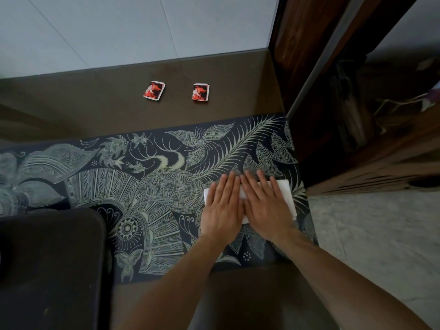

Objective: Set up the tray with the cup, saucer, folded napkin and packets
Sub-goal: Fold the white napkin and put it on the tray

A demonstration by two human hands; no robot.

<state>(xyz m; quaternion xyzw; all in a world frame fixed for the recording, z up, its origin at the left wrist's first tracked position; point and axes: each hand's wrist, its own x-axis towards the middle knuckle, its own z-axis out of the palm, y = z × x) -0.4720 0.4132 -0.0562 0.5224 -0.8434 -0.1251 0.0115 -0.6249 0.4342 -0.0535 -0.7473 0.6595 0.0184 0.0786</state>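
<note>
A white napkin (284, 192) lies flat on the dark patterned cloth (147, 182), at its right end. My left hand (222, 208) and my right hand (264, 206) both press down on it, palms flat and fingers spread, side by side and touching. Most of the napkin is hidden under them. Two small red packets (154, 90) (200, 91) lie apart on the brown surface behind the cloth. A dark tray (50, 263) with rounded corners sits at the near left. No cup or saucer is in view.
The brown counter (71, 103) meets a pale tiled wall (119, 27) at the back. A dark wooden cabinet frame (307, 67) stands right of the cloth. Marbled floor (381, 234) shows at the lower right.
</note>
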